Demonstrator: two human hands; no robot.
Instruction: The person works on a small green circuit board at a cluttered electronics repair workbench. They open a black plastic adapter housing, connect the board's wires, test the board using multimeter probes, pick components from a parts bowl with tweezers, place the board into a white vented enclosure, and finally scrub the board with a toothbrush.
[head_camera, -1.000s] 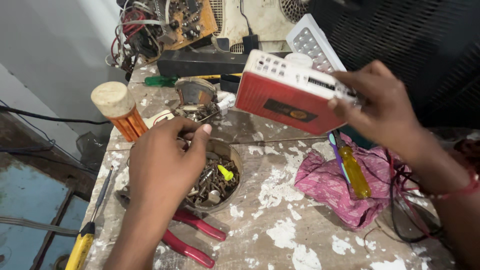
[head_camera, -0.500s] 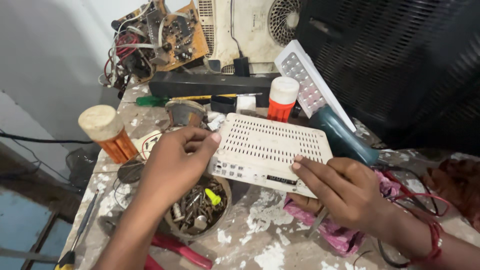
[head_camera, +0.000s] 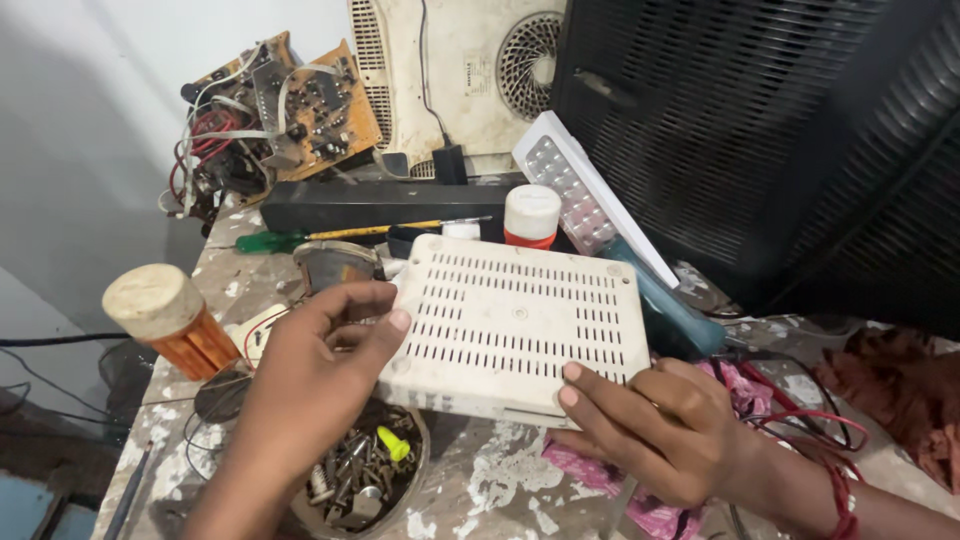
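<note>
A white, grimy plastic box (head_camera: 515, 325) with rows of vent slots lies slotted face up, at the centre of the paint-splashed surface (head_camera: 500, 490). The left hand (head_camera: 320, 375) grips its nine o'clock edge; the right hand (head_camera: 650, 425) grips its five o'clock corner. A bowl of screws (head_camera: 360, 480) sits at seven o'clock.

We count 2 hands: left hand (head_camera: 315, 375), right hand (head_camera: 655, 430) | 1 white vented device case (head_camera: 515, 320) | 1 bowl of screws (head_camera: 365, 478) | 1 green-handled screwdriver (head_camera: 330, 237) | 1 orange ribbed bottle (head_camera: 172, 320) | 1 pink cloth (head_camera: 610, 480) | 1 circuit board (head_camera: 300, 110) | 1 LED lamp panel (head_camera: 580, 195)
</note>
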